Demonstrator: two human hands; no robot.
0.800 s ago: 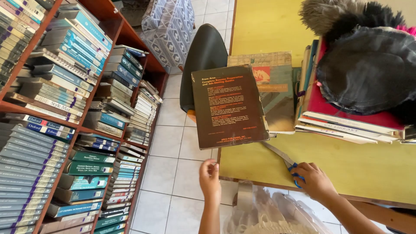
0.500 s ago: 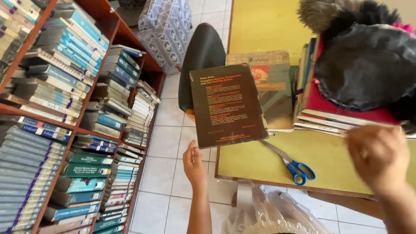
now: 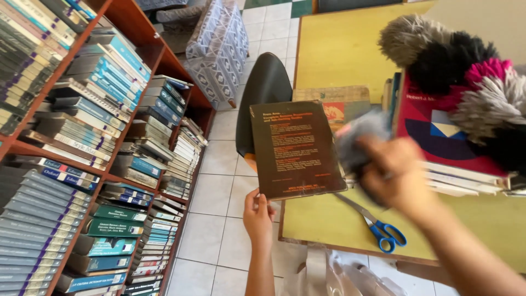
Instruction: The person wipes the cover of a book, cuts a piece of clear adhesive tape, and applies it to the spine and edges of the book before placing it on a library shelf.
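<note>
1. Your left hand (image 3: pixel 258 215) grips the dark book (image 3: pixel 296 149) by its bottom edge, upright above the yellow surface (image 3: pixel 339 49).
2. Your right hand (image 3: pixel 395 174): blurred, grasp undeterminable, apparently holding grey cloth (image 3: pixel 356 134).
3. Wiping appears barely started.
4. Scissors (image 3: pixel 378 225) lie unused.

Dark book (image 3: pixel 296 148) in left hand (image 3: pixel 258 215)

One dark book (image 3: pixel 296 148) is held up, and one pair of blue-handled scissors (image 3: pixel 378 225) lies flat. One black chair (image 3: pixel 266 87) stands by one yellow worktop (image 3: pixel 339 49). Two hands show.
</note>
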